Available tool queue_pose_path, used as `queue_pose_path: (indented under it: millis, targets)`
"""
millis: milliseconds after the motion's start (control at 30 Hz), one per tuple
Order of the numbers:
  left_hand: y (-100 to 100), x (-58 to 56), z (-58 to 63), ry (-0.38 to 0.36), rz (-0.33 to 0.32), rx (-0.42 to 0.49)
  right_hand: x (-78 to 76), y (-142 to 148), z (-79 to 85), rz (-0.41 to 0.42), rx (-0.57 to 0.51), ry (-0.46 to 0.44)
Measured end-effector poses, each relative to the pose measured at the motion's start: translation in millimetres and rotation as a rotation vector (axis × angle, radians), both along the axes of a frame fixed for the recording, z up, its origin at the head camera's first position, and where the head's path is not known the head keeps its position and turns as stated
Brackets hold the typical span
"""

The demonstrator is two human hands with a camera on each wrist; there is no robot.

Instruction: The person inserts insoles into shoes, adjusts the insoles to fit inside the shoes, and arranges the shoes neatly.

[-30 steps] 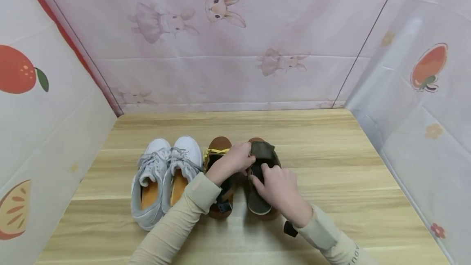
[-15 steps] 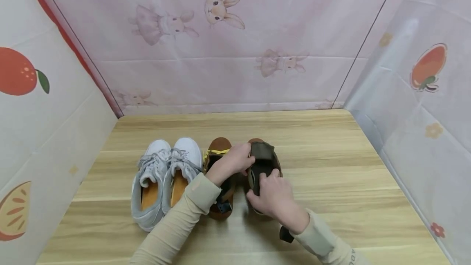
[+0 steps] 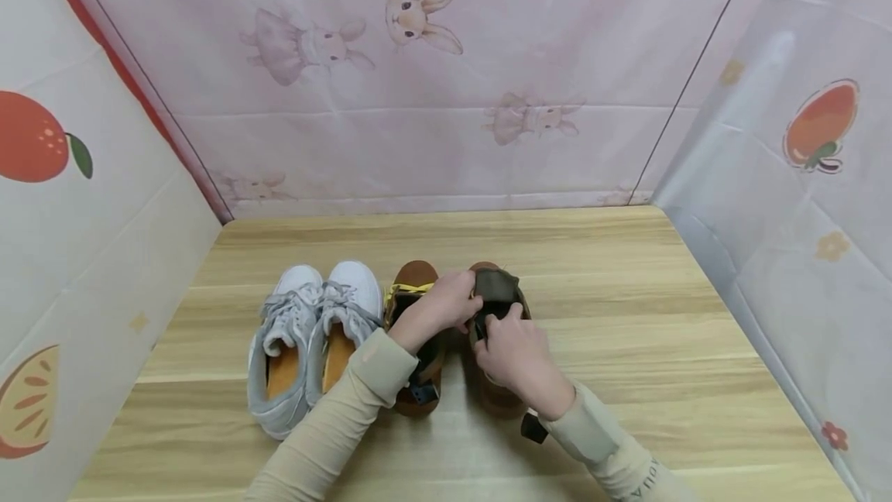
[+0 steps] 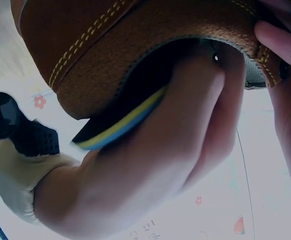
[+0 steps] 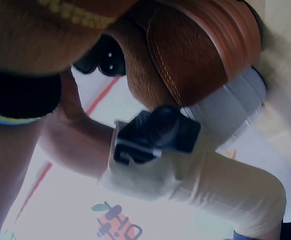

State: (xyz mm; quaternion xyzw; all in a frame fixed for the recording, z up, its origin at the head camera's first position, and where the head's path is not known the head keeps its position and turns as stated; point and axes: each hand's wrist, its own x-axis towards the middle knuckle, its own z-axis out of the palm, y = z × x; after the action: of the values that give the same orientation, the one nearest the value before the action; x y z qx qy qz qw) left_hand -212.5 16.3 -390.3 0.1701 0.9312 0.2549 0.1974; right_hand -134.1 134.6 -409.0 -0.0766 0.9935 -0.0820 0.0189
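Observation:
A brown shoe (image 3: 500,403) with yellow stitching stands on the table, its dark tongue (image 3: 496,285) folded toward the toe. My left hand (image 3: 444,307) grips the front of its opening; in the left wrist view the fingers pinch the eyelet edge. My right hand (image 3: 519,351) reaches into the shoe with a dark insole (image 4: 130,122), whose yellow and blue edge sticks out at the heel. Thumb and fingers look curled on it, though the fingertips are hidden inside. The second brown shoe (image 3: 416,405), with yellow laces, sits to the left, partly behind my left forearm.
A pair of white and grey sneakers (image 3: 286,401) with orange insoles stands at the left, close to the brown pair. The wooden table (image 3: 627,293) is bordered by printed cloth walls (image 3: 446,161) at the back and both sides.
My right hand drew back slightly toward the heel, then pushed forward into the shoe. The insole has slid deeper, so the brown heel shows in the head view. My left hand has stayed put.

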Motion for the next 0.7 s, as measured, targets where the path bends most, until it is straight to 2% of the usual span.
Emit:
queue_pose_path:
  millis: [300,700]
  targets:
    - [0.3,0.5,-3.8,0.006,-0.021,-0.020,-10.7,-2.4,-9.4,-0.008,-0.017,-0.033]
    - [-2.4,-0.9,-2.1,0.030,-0.035,-0.025,-20.4,-1.5,-22.3,0.004,0.011,0.027]
